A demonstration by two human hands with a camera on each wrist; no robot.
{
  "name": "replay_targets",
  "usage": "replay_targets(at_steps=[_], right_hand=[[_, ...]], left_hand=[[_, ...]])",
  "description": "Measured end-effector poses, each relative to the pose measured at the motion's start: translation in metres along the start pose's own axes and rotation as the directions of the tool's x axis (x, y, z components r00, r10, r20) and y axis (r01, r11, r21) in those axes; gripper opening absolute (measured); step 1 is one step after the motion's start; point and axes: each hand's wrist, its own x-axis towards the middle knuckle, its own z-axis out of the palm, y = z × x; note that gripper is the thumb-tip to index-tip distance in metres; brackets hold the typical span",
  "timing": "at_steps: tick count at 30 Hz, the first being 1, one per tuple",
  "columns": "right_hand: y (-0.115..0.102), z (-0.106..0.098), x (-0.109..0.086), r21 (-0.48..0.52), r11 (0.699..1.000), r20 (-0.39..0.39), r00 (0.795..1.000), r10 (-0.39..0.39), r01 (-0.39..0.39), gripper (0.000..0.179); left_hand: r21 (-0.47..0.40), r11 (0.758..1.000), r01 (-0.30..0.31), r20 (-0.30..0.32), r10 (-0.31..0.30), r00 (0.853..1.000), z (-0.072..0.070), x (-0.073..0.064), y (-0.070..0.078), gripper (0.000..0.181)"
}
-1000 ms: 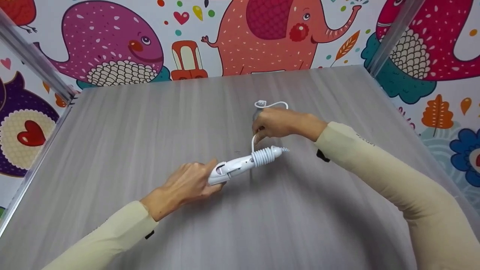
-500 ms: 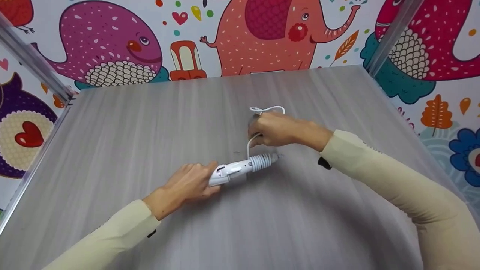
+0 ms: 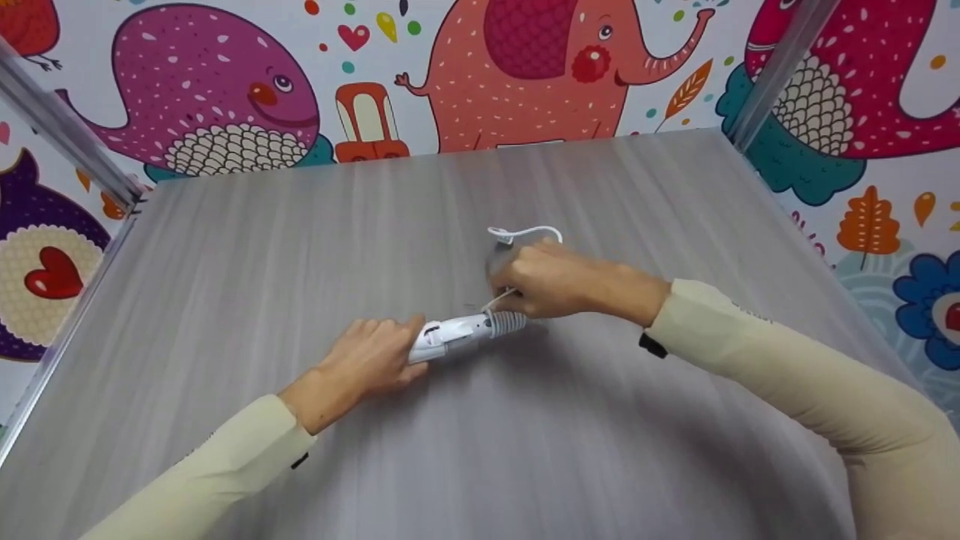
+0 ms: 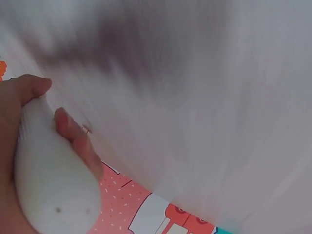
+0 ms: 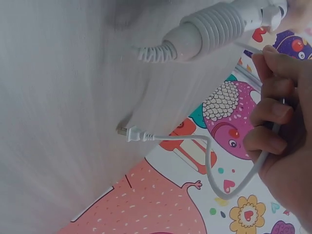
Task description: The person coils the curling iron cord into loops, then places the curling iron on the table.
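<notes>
A white corded handheld appliance [image 3: 459,330] is held above the table by my left hand [image 3: 367,358], which grips one end. In the left wrist view, fingers and thumb curl round its smooth rounded body [image 4: 58,180]. Several turns of white cord [image 5: 214,29] wrap the other end, beside a ribbed cord sleeve [image 5: 156,53]. My right hand [image 3: 559,281] is close to those turns and partly covers that end in the head view. Its curled fingers hold the loose cord [image 5: 214,187]. Beyond them the free length loops away and ends in a two-pin plug [image 5: 134,134].
Beneath both hands lies a grey wood-grain table [image 3: 300,247]. A wall [image 3: 525,75] with cartoon animals stands along its far edge. Metal posts [image 3: 71,124] rise at the back corners.
My right hand has come nearer and a little left with the cord, and now covers the appliance's cord end. The left hand and appliance have shifted slightly left.
</notes>
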Motion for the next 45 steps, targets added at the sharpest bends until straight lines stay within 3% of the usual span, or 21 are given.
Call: replay_targets(at_steps=[7,12,16,20,27,29,39,45], right_hand=[[-0.007,0.0,-0.009,0.056,0.997,0.044,0.998,0.043,-0.046,0.027],[-0.01,0.005,-0.014,0.163,0.985,0.068,0.997,0.04,-0.051,0.025],[-0.008,0.014,-0.017,0.275,0.958,0.109,0.993,0.055,-0.083,0.026],[-0.004,0.028,-0.019,0.412,0.898,0.191,0.978,0.079,-0.153,0.028],[0.002,0.048,-0.018,0.658,0.694,0.239,0.955,0.176,-0.292,0.032],[0.004,0.051,-0.018,0.676,0.669,0.242,0.95,0.195,-0.309,0.033],[0.018,0.056,-0.013,0.588,0.679,0.366,0.893,0.262,-0.44,0.059],[0.026,0.061,-0.004,0.632,0.651,0.382,0.9,0.209,-0.42,0.059]], left_hand=[[0.085,0.994,0.065,-0.059,-0.06,0.996,-0.004,-0.003,-0.007,0.043],[0.094,0.989,0.117,-0.077,-0.11,0.991,-0.009,-0.006,-0.01,0.041],[0.091,0.988,0.128,-0.088,-0.12,0.989,-0.01,-0.007,-0.009,0.043],[0.051,0.99,0.13,-0.113,-0.124,0.986,-0.01,-0.009,-0.009,0.041],[-0.112,0.979,0.171,-0.133,-0.185,0.974,-0.013,-0.008,-0.006,0.034],[-0.145,0.973,0.182,-0.125,-0.2,0.972,-0.013,-0.008,-0.004,0.034],[-0.221,0.954,0.203,-0.161,-0.241,0.957,-0.014,-0.007,0.004,0.036],[-0.246,0.951,0.187,-0.179,-0.234,0.956,-0.013,-0.008,0.006,0.038]])
